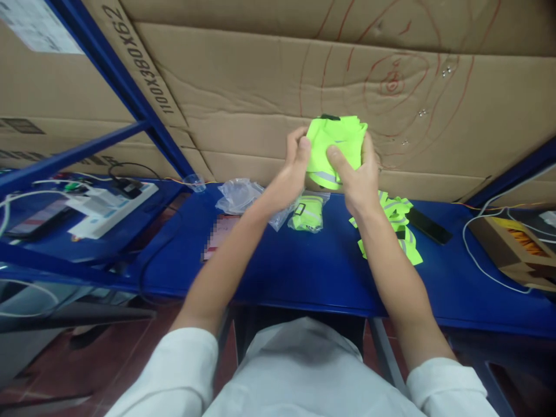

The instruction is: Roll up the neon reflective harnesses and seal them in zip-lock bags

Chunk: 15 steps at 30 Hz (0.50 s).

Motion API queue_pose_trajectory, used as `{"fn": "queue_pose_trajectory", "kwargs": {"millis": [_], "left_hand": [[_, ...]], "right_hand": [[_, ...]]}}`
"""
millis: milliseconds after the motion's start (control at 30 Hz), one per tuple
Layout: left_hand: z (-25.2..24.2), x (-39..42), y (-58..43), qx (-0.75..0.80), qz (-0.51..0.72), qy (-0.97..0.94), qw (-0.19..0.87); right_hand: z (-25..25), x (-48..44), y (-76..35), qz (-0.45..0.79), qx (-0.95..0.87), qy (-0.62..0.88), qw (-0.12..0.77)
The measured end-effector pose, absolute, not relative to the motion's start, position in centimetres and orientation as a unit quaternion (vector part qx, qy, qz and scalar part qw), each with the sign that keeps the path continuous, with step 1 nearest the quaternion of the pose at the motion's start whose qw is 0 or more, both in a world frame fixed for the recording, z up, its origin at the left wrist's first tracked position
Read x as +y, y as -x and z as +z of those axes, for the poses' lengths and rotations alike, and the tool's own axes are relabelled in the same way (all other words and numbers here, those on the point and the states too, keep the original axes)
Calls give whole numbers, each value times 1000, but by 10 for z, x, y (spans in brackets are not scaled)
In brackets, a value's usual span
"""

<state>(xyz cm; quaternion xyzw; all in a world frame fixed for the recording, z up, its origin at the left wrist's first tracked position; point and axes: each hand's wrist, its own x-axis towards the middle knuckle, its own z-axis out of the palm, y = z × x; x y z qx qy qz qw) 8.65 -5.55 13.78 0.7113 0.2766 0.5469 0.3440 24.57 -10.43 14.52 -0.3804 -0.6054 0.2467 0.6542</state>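
Note:
Both my hands hold up a folded neon-yellow reflective vest [334,145] in front of the cardboard, above the blue table. My left hand [296,165] grips its left edge, thumb on the front and fingers behind. On the right side, my right hand [362,174] clasps it with the thumb pressed across its front. A grey reflective band and a black patch show on the bundle. Below it lies a similar neon-yellow bundle in a clear bag [308,212]. Loose neon-yellow strips with grey bands [402,231] lie by my right forearm, which hides part of them.
Crumpled clear plastic bags [240,196] and a pink printed item [220,231] lie left on the blue table [299,272]. A dark phone [430,226] and an open cardboard box [516,243] are on the right. A white power strip [115,208] with cables sits far left.

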Motion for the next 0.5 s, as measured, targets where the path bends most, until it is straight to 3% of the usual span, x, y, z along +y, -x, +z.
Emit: {"fn": "queue_pose_trajectory", "kwargs": {"millis": [100, 200, 267, 367, 500], "left_hand": [[128, -46, -16, 333, 433, -804, 234], [105, -37, 48, 551, 240, -797, 57], [89, -35, 72, 620, 132, -773, 8], [78, -34, 79, 640, 105, -761, -6], [92, -39, 58, 648, 174, -739, -59]], "right_hand": [[146, -102, -251, 262, -608, 386, 642], [134, -91, -248, 286, -596, 382, 646], [122, -83, -240, 310, -591, 382, 639], [105, -76, -223, 358, -587, 383, 616], [101, -78, -214, 394, -579, 376, 607]]}}
